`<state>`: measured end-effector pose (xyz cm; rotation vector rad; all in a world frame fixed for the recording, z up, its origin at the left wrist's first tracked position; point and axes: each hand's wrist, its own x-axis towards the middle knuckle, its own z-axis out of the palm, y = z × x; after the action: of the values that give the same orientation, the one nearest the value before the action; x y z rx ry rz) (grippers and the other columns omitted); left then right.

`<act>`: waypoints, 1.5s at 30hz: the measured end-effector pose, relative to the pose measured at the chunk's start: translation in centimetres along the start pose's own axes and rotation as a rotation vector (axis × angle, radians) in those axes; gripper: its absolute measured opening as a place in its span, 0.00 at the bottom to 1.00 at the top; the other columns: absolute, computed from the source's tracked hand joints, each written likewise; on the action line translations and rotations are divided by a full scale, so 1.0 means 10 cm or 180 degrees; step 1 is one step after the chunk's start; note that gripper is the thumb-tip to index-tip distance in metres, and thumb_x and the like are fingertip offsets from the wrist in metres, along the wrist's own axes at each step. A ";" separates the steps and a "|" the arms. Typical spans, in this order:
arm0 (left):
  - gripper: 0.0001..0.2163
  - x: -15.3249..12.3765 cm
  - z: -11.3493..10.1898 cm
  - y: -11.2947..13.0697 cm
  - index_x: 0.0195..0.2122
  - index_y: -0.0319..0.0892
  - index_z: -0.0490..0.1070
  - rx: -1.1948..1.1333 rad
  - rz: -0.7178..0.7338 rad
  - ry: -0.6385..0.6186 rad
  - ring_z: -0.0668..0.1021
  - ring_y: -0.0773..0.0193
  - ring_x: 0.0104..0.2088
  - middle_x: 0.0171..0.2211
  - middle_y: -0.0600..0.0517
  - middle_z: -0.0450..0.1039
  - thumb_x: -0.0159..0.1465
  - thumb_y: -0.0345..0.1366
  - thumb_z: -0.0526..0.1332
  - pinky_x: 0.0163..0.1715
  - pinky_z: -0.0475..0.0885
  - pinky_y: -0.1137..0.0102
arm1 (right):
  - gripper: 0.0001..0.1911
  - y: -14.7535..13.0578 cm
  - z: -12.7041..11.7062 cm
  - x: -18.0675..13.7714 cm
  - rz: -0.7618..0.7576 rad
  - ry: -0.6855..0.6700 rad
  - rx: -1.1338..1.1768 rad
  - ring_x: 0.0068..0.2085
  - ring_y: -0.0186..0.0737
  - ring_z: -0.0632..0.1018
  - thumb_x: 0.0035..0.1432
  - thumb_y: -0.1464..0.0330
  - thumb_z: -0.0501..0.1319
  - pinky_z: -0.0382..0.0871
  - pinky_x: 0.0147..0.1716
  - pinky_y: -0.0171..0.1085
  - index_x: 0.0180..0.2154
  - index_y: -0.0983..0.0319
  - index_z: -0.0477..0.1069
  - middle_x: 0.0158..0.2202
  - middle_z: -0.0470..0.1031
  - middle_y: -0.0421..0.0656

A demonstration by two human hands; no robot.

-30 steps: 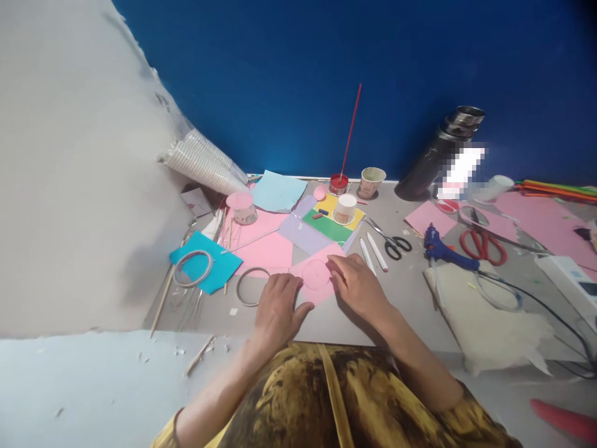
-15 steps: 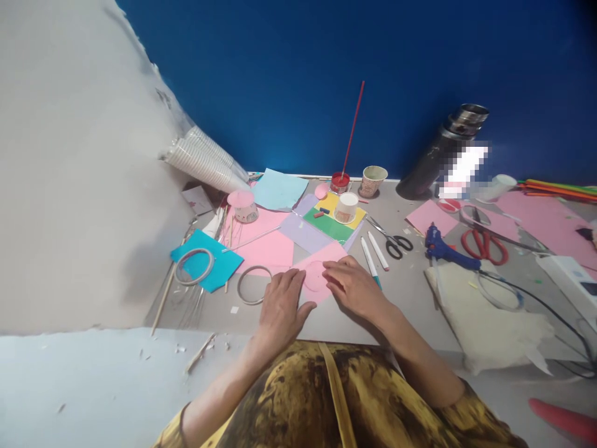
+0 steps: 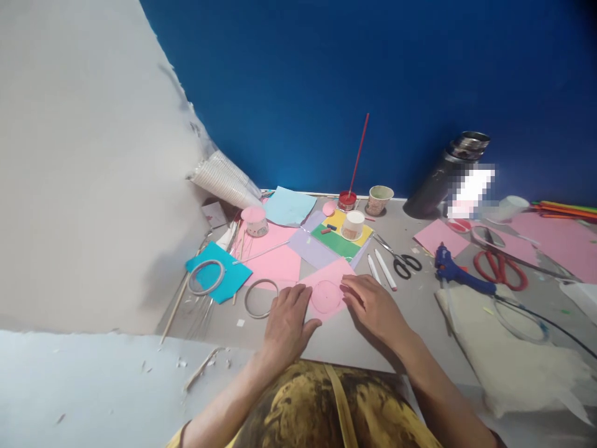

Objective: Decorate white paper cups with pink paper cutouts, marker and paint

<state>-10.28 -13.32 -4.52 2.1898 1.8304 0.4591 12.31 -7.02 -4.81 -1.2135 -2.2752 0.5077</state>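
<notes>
A pink paper with a circle drawn on it lies on the table in front of me. My left hand rests flat with its fingertips at the paper's left edge, thumb spread out. On the opposite side my right hand touches the right edge with its fingers slightly bent and apart. Just left of my left hand lies a grey tape ring. Two white markers and black-handled scissors are beyond my right hand.
An upturned paper cup stands on coloured sheets behind the pink paper. A blue glue gun, red-handled scissors and a dark bottle are to the right. Bagged cups and a blue sheet with another ring are at left.
My right hand has shifted slightly right, away from the drawn circle, so more of it shows. The left hand stays at the paper's left edge. The whole view has tilted up a little.
</notes>
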 end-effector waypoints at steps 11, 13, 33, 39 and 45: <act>0.29 0.14 0.02 -0.14 0.65 0.41 0.57 -0.0339 0.0675 0.0414 0.72 0.48 0.56 0.57 0.39 0.70 0.65 0.31 0.65 0.54 0.70 0.53 | 0.11 -0.07 -0.09 -0.15 0.0366 -0.0237 -0.0418 0.50 0.50 0.75 0.68 0.71 0.58 0.71 0.48 0.45 0.50 0.61 0.74 0.49 0.80 0.48; 0.21 0.11 0.00 -0.12 0.61 0.40 0.63 -0.0394 0.0738 0.0707 0.72 0.49 0.54 0.54 0.40 0.71 0.67 0.30 0.61 0.53 0.70 0.55 | 0.11 -0.07 -0.09 -0.17 0.0362 -0.0188 -0.0395 0.50 0.50 0.75 0.68 0.71 0.58 0.71 0.47 0.45 0.50 0.61 0.74 0.49 0.80 0.48; 0.23 -0.05 0.09 0.14 0.61 0.42 0.68 0.0406 0.0476 0.0091 0.69 0.45 0.52 0.53 0.39 0.67 0.67 0.41 0.63 0.47 0.69 0.52 | 0.11 0.00 -0.03 -0.20 0.0309 -0.0032 -0.0312 0.48 0.47 0.77 0.68 0.72 0.57 0.71 0.45 0.43 0.48 0.59 0.75 0.44 0.82 0.46; 0.21 -0.02 0.09 0.14 0.61 0.41 0.68 0.0441 0.0519 0.0095 0.69 0.45 0.54 0.56 0.39 0.68 0.68 0.42 0.62 0.49 0.68 0.53 | 0.11 0.00 -0.02 -0.20 0.0324 -0.0025 -0.0294 0.48 0.47 0.77 0.67 0.72 0.58 0.71 0.45 0.43 0.48 0.58 0.75 0.46 0.82 0.46; 0.20 -0.05 0.14 0.09 0.61 0.41 0.67 0.0369 0.0736 0.0176 0.67 0.45 0.58 0.62 0.39 0.68 0.69 0.41 0.61 0.53 0.67 0.51 | 0.11 -0.01 -0.02 -0.22 0.0316 0.0019 -0.0276 0.48 0.47 0.77 0.67 0.72 0.58 0.71 0.46 0.43 0.48 0.59 0.75 0.46 0.82 0.46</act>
<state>-8.98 -13.96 -5.51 2.5056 1.6759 0.4734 13.37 -8.88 -5.20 -1.3740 -2.2611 0.4449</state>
